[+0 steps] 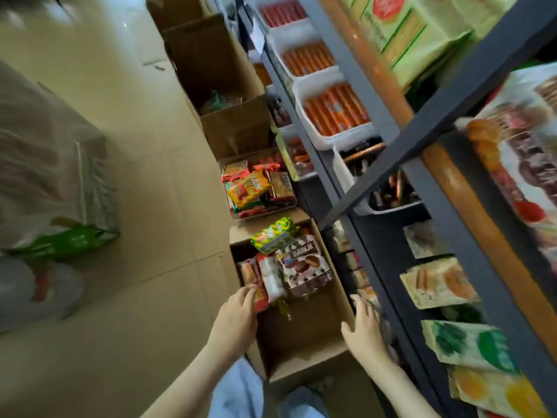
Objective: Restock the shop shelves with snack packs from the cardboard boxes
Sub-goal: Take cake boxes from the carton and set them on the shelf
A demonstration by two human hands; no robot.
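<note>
An open cardboard box [304, 342] stands on the floor beside the dark metal shelves [388, 182]. Its far half holds snack packs: a brown chocolate-pie pack [304, 267], a green-yellow pack [274, 235] and a red-orange pack [256, 285]. My left hand [238, 315] reaches into the box and its fingertips touch the red-orange pack at the left wall. My right hand [366, 327] hovers with straight fingers over the box's right rim, next to the lowest shelf, holding nothing.
Farther along the floor are a second box of mixed snack packs [256, 185] and taller cardboard boxes [229, 95]. White bins of orange sticks [334, 111] fill a shelf; biscuit packs [440, 282] line the near shelves. Bagged goods [54, 188] lie left; tiled floor [156, 206] between.
</note>
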